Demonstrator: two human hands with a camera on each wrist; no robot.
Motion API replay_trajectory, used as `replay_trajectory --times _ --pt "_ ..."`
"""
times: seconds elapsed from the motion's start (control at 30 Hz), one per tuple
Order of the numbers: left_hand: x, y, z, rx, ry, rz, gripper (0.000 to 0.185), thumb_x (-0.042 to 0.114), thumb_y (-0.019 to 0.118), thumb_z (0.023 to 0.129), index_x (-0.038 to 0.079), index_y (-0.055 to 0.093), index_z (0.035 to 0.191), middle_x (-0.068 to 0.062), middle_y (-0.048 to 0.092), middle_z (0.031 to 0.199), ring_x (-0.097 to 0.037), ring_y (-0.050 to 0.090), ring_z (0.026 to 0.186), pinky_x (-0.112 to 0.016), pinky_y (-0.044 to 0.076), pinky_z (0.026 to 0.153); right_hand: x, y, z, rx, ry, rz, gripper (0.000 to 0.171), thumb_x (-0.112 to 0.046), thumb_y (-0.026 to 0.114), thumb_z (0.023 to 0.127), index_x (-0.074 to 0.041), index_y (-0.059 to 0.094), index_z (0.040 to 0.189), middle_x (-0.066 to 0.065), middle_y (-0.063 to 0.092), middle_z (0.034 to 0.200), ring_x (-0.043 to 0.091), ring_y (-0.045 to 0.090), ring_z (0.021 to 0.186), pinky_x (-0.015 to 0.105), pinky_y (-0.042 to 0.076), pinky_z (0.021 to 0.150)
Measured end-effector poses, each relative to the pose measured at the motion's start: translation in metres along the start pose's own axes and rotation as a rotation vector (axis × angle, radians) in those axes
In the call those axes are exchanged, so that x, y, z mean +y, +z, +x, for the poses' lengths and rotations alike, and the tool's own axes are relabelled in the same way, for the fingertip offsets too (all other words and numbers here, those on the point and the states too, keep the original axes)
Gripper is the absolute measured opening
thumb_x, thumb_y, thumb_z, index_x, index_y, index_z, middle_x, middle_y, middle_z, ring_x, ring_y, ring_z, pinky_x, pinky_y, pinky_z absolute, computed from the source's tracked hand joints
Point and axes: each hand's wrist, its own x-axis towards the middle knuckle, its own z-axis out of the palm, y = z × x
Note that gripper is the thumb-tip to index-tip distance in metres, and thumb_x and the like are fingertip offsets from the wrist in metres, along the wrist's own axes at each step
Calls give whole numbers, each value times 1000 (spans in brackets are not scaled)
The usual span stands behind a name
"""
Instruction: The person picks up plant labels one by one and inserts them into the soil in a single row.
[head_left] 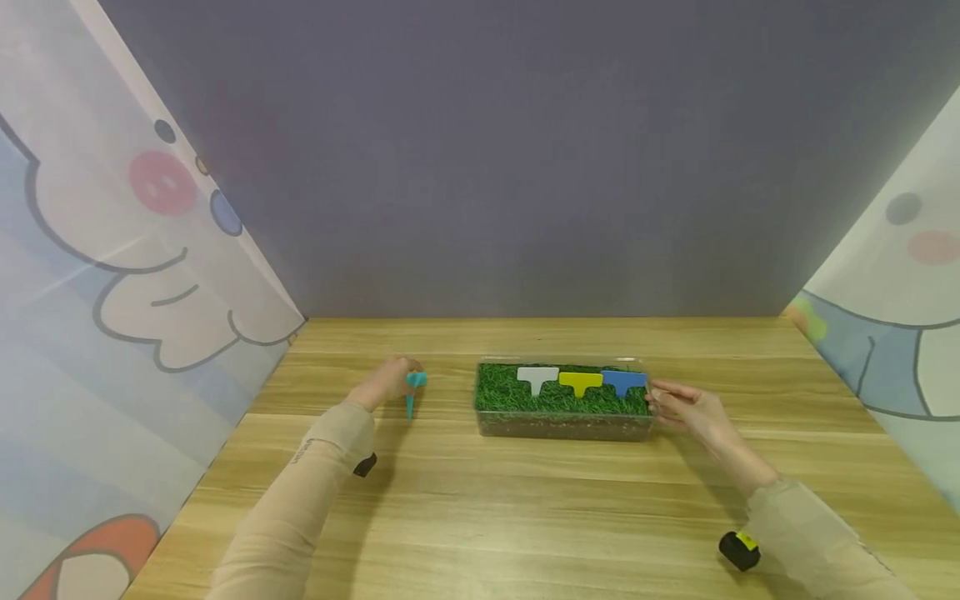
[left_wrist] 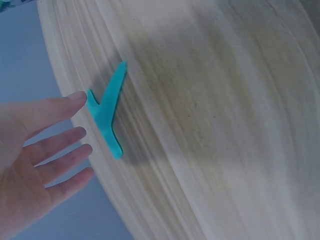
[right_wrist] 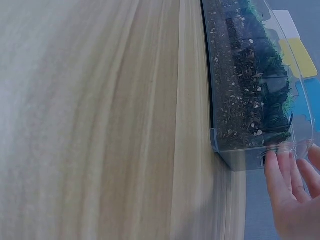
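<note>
A teal T-shaped plant label (left_wrist: pixel 107 112) lies on the wooden table to the left of the planter in the head view. Beside it is my left hand (head_left: pixel 392 379); in the left wrist view its fingers are extended, with one fingertip right at the label's edge. A clear planter box (head_left: pixel 566 427) holds dark soil (right_wrist: pixel 240 85) under green artificial grass (head_left: pixel 501 387). White (head_left: pixel 537 377), yellow (head_left: pixel 581 382) and blue (head_left: pixel 624 381) labels stand in the grass. Toward the box's right end reaches my right hand (head_left: pixel 693 412), its fairly straight fingers touching the end wall near the rim.
The wood-grain table (head_left: pixel 525 508) ends at a plain grey wall (head_left: pixel 525 167) behind. Cartoon-printed panels rise at the left (head_left: pixel 112 250) and right (head_left: pixel 900 292). Small dark devices hang below the left wrist (head_left: pixel 365 465) and right wrist (head_left: pixel 739 551).
</note>
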Motion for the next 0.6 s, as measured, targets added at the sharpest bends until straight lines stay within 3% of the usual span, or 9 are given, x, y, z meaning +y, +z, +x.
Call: replay_trajectory --times 0.07,0.1,0.2,0.27,0.4,0.5,0.6 --pt "-5 3 5 -10 -9 -5 39 -5 67 73 -4 57 111 -21 55 113 -40 46 110 -48 38 93 1 0 0 4 2 3 67 -44 72 67 -13 52 123 -12 66 90 5 62 85 25 50 75" --pt "-17 9 12 0 25 -6 40 -2 68 72 -3 57 111 -20 55 112 -39 47 109 -47 39 91 1 0 1 7 1 9 66 -44 72 67 -14 53 122 -11 66 90 5 62 84 25 50 75" --pt "-25 12 17 9 45 15 43 0 72 70 -3 57 111 -20 56 111 -40 48 107 -47 41 89 -2 2 -1 1 -7 17 59 -43 72 68 -18 56 118 -11 66 90 6 62 84 25 50 75" --pt "-24 11 17 13 42 1 45 0 72 69 -4 56 111 -21 55 112 -40 47 108 -47 40 91 -5 4 -4 2 -2 20 50 -41 72 69 -22 58 114 -11 66 90 5 62 84 25 50 75" --pt "-6 1 4 -1 -16 -31 48 -6 68 70 -8 52 116 -25 52 115 -42 44 111 -48 37 94 -24 15 -18 14 -9 -27 43 -27 63 82 -13 53 121 -10 65 91 4 62 83 25 50 76" --pt "-3 -1 0 -11 -39 -40 49 -5 67 71 -9 50 117 -26 48 119 -43 40 114 -49 35 95 -21 14 -16 12 -21 -19 45 -28 64 81 -11 53 121 -9 66 91 5 62 83 26 50 76" --pt "-6 0 3 -25 -56 -49 49 -4 69 71 -7 51 117 -26 46 121 -43 41 112 -49 37 94 -10 7 -9 -1 -22 16 42 -35 69 74 -20 59 113 -9 66 91 6 62 83 25 50 75"
